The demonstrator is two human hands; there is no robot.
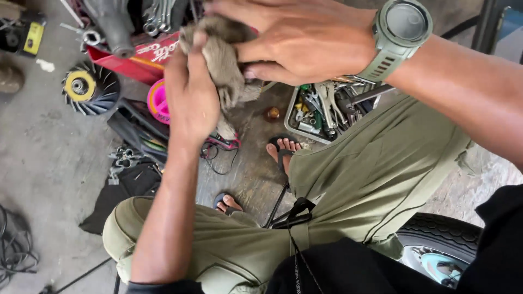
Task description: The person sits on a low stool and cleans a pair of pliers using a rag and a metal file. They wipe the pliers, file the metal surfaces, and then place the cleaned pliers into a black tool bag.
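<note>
Both hands work a dirty grey-brown rag (224, 65) up near the top of the head view, held in the air above the concrete floor (43, 152). L hand (190, 92) is closed around the rag from below-left, fingers wrapped on it w/ the thumb up top. R hand (294, 38), w/ a green watch (400, 30) on the wrist, presses on the rag from the right, fingers curled over the cloth. Rag hangs down between the two palms, frayed end loose. Below: person's knees in olive trousers (354, 179), feet in sandals (283, 149). On the floor beyond: a red tray (144, 60) of wrenches, a metal tray (321, 111) of tools, a finned wheel part (90, 87) w/ yellow hub, a pink round tub (158, 100). A tyre (441, 234) shows at lower right.
</note>
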